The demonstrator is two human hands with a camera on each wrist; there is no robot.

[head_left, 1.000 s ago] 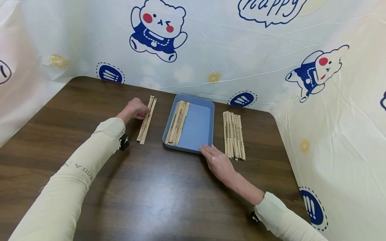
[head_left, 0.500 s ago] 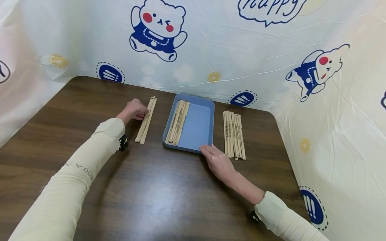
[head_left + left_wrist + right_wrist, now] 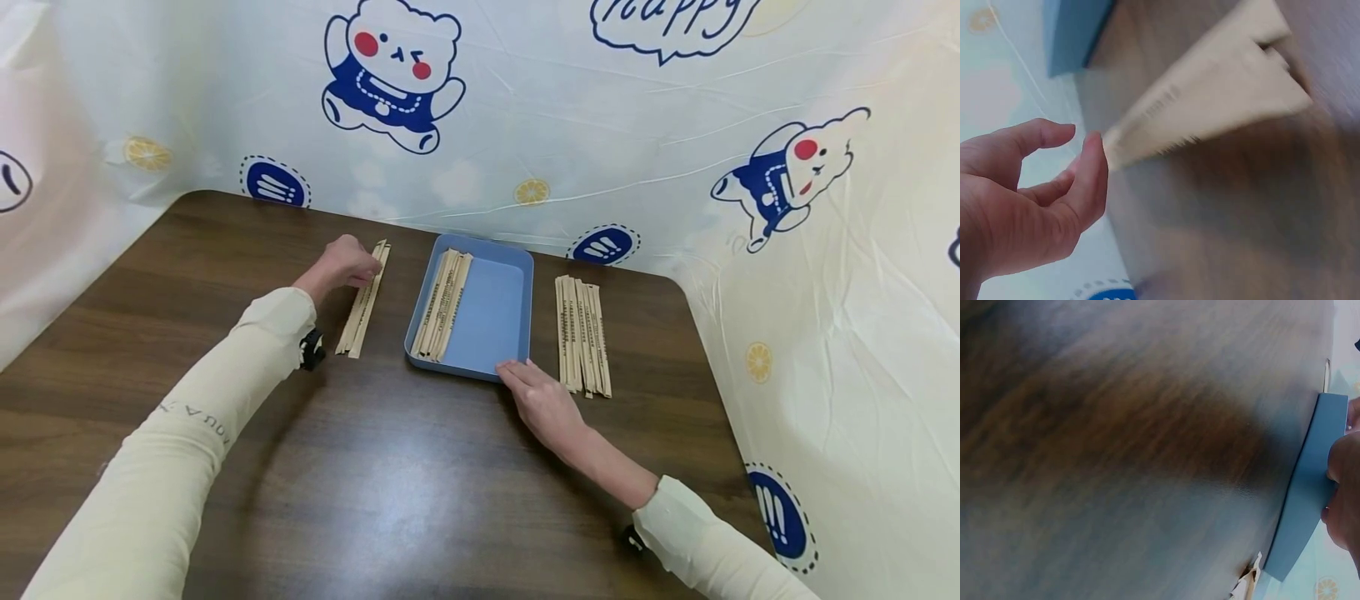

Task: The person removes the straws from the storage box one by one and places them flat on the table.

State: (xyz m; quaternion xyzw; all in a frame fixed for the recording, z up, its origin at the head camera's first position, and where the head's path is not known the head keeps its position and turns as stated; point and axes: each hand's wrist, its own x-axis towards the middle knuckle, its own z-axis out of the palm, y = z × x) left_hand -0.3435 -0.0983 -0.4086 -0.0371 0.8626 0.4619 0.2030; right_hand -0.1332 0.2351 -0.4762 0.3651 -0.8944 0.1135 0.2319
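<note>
My left hand [image 3: 348, 263] is over the far part of a few long, thin, tan paper packets [image 3: 357, 323], shaped like wrapped chopsticks. In the left wrist view, the thumb and fingers [image 3: 1091, 175] are loosely bent with a gap between them and nothing held. The packets [image 3: 1210, 94] lie beyond the fingertips, slightly fanned out. My right hand [image 3: 545, 402] grips the near right edge of a blue tray [image 3: 491, 312]; in the right wrist view, the thumb presses the tray's outer wall [image 3: 1310, 481]. Several similar packets [image 3: 442, 307] lie side by side along the tray's left side.
Right of the tray, another group of tan packets [image 3: 582, 337] lies on the brown wooden table [image 3: 390, 492]. A white printed curtain [image 3: 510, 108] hangs behind the table and along both sides.
My left hand has shifted slightly right and away, farther along the left packets. Those packets lie closer together than a second ago. The right hand and tray have stayed put.
</note>
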